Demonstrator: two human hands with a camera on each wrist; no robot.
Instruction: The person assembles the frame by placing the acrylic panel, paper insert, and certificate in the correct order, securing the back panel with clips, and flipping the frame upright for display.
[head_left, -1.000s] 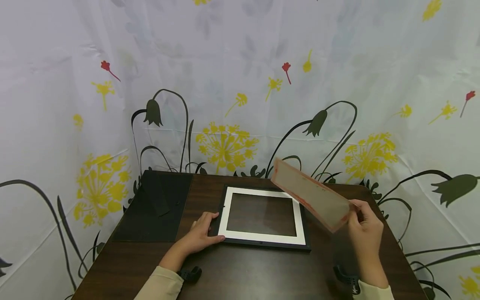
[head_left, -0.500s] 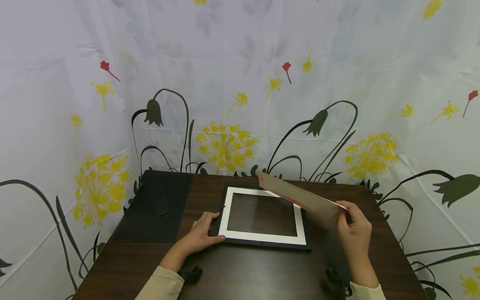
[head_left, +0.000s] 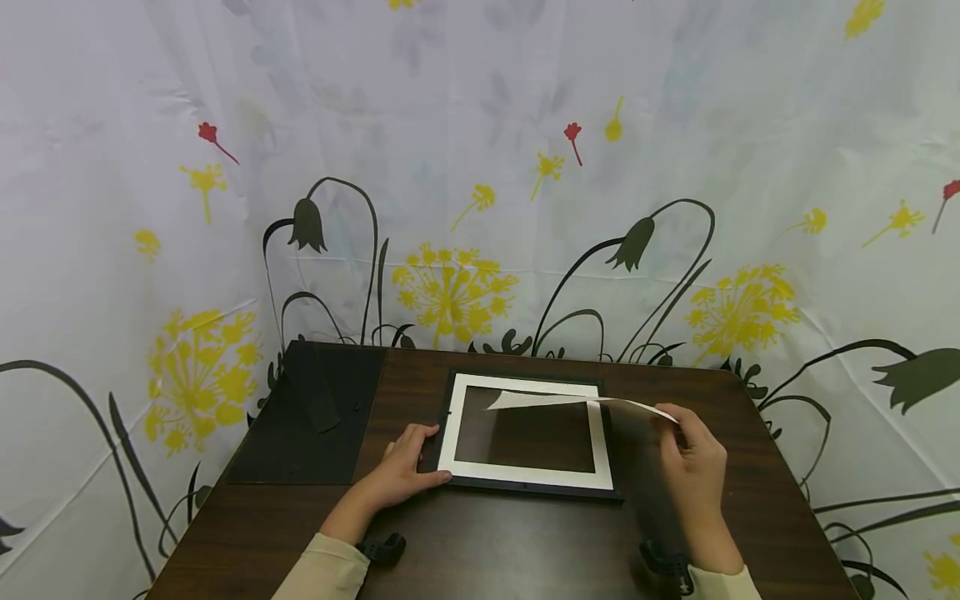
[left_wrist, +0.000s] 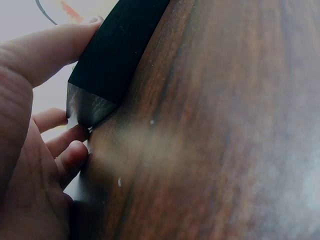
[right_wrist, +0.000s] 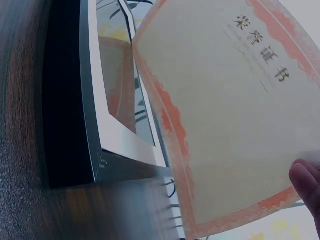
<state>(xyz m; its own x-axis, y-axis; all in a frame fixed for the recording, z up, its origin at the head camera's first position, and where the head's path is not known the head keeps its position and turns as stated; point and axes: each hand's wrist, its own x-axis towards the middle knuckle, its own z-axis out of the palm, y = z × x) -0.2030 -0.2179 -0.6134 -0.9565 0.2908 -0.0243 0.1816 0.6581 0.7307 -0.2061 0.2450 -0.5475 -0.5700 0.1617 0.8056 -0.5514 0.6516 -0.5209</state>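
Observation:
A black picture frame (head_left: 555, 491) with a white mat (head_left: 603, 442) lies flat on the dark wood table. My left hand (head_left: 403, 471) holds its near left corner, thumb at the front side and fingers along the left side; in the left wrist view the thumb (left_wrist: 55, 47) touches the black edge. With fingertips and thumb, my right hand (head_left: 693, 471) pinches the right end of a cream certificate (right_wrist: 225, 135) with a red patterned border and printed characters. The sheet (head_left: 540, 401) is raised over the frame, seen almost edge-on and slightly bowed in the head view.
A black backing board (head_left: 277, 442) with a stand leg (head_left: 318, 404) lies at the table's left side. Behind the table (head_left: 510, 550) hangs a white curtain (head_left: 480, 100) with printed flowers. A dark band with a small device is on each wrist.
My right hand has moved left, bringing the certificate down over the frame and tilting it from face-visible to nearly level. The left hand and the frame have stayed in place.

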